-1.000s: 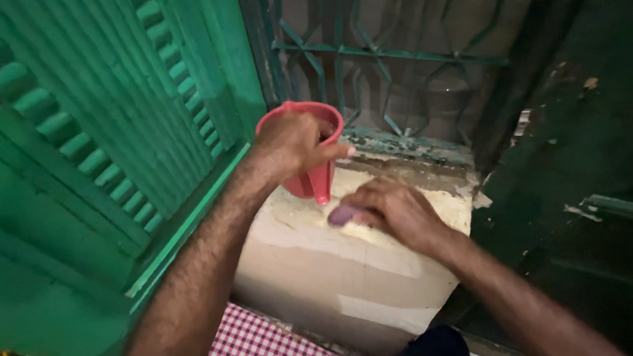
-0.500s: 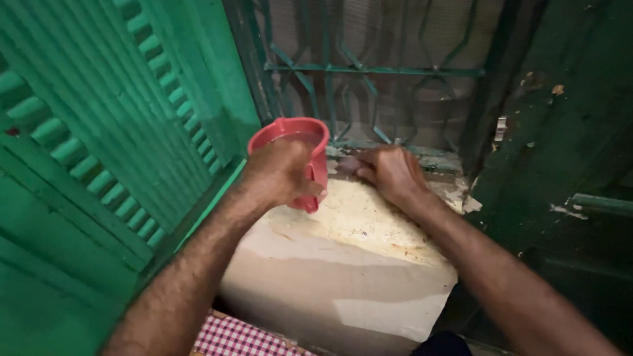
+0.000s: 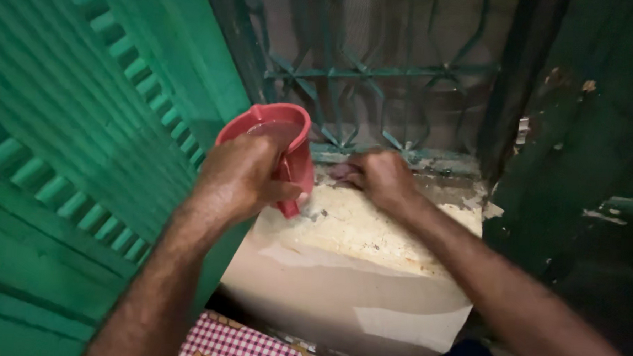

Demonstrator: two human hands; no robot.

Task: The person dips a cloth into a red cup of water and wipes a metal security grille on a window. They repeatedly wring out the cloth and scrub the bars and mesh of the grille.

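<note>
Beside me on the left, the green louvred shutter [image 3: 84,132] fills most of what I see, swung inward next to the window opening. Straight ahead, a green metal grille [image 3: 378,74] with crossed bars closes the opening, and to the right stands a dark green shutter [image 3: 581,140] with chipped paint. Below the grille lies the pale, worn sill [image 3: 364,230], its top yellowed and speckled, its front face smooth and light. A red-and-white checked cloth [image 3: 241,345] shows at the bottom edge. My left hand [image 3: 238,178] is wrapped tight around the handle of a red plastic mug [image 3: 279,144], held upright just above the sill's left end, beside the louvred shutter, with liquid visible inside it. My right hand [image 3: 380,177] rests at the back of the sill, right by the grille's foot, fingers curled down over a small purplish thing [image 3: 342,172] pressed against the surface; I cannot tell what it is.
</note>
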